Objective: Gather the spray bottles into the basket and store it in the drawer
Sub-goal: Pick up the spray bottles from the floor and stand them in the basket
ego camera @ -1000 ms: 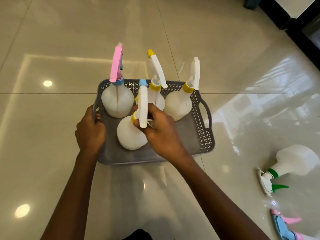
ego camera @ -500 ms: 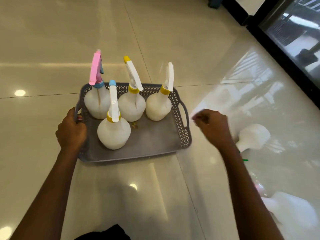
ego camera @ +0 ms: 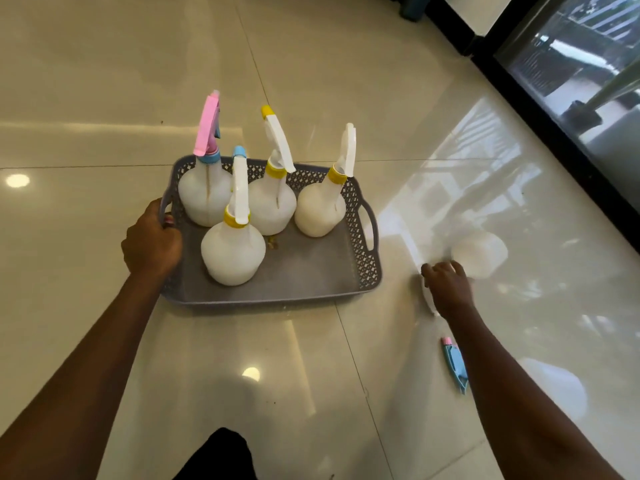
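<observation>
A grey perforated basket (ego camera: pixel 277 296) sits on the glossy tile floor with several white spray bottles upright in it. One bottle has a pink trigger (ego camera: pixel 207 124); the front bottle (ego camera: pixel 232 252) has a yellow collar. My left hand (ego camera: pixel 152 239) grips the basket's left handle. To the right of the basket a white spray bottle (ego camera: pixel 480 252) lies on its side. My right hand (ego camera: pixel 447 285) covers its neck with fingers curled over it, hiding the trigger head. A second lying bottle shows a blue and pink trigger (ego camera: pixel 454 363) beside my right forearm.
A black-framed glass door (ego camera: pixel 554 116) runs along the right side. Bright light reflections streak the floor near the lying bottles. A dark piece of my clothing (ego camera: pixel 214 455) shows at the bottom edge.
My right hand let go of the front bottle in the basket, swung right and came down on the neck of the lying bottle. My left hand stayed on the handle.
</observation>
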Available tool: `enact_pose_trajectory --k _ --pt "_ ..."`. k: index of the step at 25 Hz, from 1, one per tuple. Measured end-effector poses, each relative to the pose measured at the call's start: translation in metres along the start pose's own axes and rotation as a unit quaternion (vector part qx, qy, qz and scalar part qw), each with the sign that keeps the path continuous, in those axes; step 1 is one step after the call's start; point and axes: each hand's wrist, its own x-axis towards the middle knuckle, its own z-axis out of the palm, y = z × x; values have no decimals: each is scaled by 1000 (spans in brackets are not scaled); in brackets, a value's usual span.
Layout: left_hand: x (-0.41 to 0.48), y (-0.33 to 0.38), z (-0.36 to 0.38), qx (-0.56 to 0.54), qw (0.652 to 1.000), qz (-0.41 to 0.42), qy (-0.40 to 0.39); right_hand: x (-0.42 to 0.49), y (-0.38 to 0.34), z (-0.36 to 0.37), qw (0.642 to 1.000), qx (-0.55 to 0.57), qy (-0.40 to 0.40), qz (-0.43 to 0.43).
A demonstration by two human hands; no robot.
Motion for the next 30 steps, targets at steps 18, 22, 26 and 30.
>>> enact_pose_trajectory --k 18,22,26,30 --pt "-32 -2 5 -12 1000 -22 0 -52 -106 -227 759 632 73 -138" --pt "-32 -2 6 -9 1000 -19 -1 -25 -142 -198 805 581 40 -113" --pt "-30 -4 7 -12 1000 -15 -6 -15 -163 -183 815 572 -2 -91" --pt "-30 -4 8 -17 1000 -13 -14 -4 -172 -173 809 584 -31 -65"
